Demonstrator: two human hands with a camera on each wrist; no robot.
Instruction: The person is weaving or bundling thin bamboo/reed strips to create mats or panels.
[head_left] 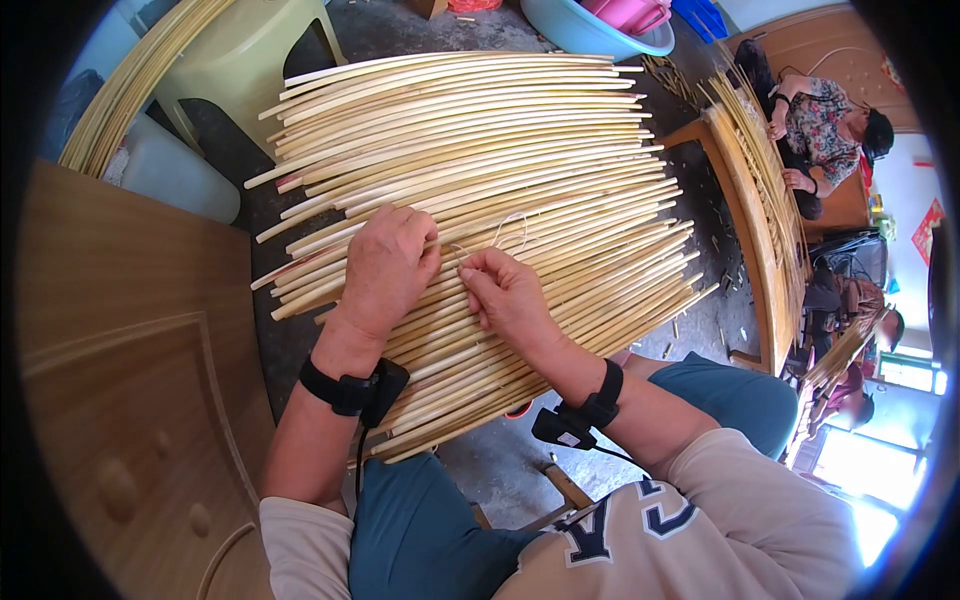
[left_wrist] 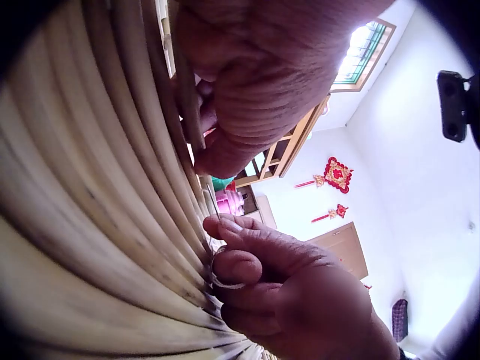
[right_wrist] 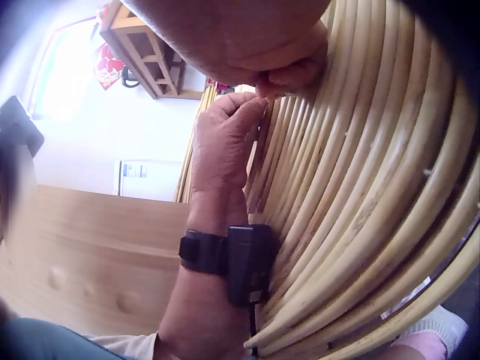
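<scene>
R hand [head_left: 505, 295] fingers pinch thin wire [head_left: 498, 230], looping just beyond them, w/ L hand [head_left: 385, 270] fingers curled on sticks [head_left: 480, 130] alongside; sticks run crosswise under both.

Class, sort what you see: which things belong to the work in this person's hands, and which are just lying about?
In the work:
left hand, holding the cane mat
right hand, pinching a thin strand

Lying about:
blue basin
green plastic stool
wooden panel
spare cane bundle
</scene>
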